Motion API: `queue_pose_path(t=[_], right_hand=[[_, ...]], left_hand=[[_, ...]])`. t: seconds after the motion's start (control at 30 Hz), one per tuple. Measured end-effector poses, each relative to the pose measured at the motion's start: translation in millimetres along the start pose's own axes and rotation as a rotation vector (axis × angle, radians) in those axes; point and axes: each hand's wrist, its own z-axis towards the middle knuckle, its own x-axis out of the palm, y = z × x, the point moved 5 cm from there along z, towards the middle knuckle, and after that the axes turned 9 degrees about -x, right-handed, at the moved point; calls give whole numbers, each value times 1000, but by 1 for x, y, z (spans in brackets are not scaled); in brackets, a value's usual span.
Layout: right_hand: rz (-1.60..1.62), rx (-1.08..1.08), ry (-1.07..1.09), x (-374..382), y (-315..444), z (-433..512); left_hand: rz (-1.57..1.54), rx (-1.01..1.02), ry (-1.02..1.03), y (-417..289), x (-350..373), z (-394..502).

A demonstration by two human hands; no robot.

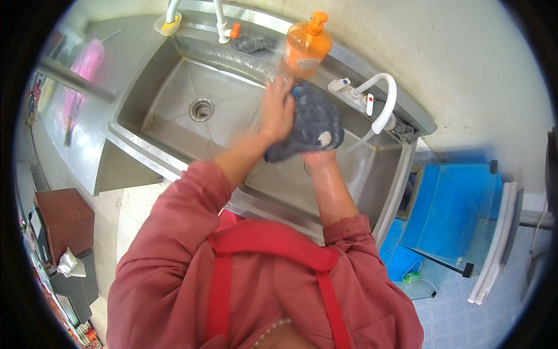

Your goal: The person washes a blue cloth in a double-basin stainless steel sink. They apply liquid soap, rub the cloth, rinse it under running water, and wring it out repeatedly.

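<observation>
A dark grey, mitten-shaped cloth (316,115) with a pale patch near its lower edge is held over the steel sink (226,94). The heel and wrist of my right hand (320,158) show at its bottom edge; the fingers are hidden in or behind the cloth, and I cannot tell which. Against its left side lies my left hand (279,111), blurred, with the fingers extended and somewhat apart. Just beyond the fingertips stands an orange pump bottle (305,54). To the right, water runs from a white curved faucet (386,98) into the basin.
Another white tap (223,32) with an orange handle rises at the back rim, beside a grey scouring pad (253,44). A steel counter (130,48) with a pink plastic-wrapped item (85,65) adjoins on the left. Blue panels (457,196) stand at right.
</observation>
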Motion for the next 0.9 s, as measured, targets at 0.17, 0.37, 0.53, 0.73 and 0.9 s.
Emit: queue_pose_path(t=[0.17, 0.37, 0.53, 0.73, 0.9], right_hand=[[-211, -19, 35, -15, -10, 13], [-694, -57, 130, -8, -25, -22], [-901, -142, 143, -2, -2, -12], [-1426, -279, 253, -13, 15, 8], [-1753, -334, 344, -13, 26, 18]], left_hand=[[-87, 471, 169, -31, 32, -58], [141, 192, -215, -19, -7, 22], [210, 356, 333, 2, 36, -66], [132, 520, 362, 5, 25, -89], [-92, -316, 548, 38, 5, -43]])
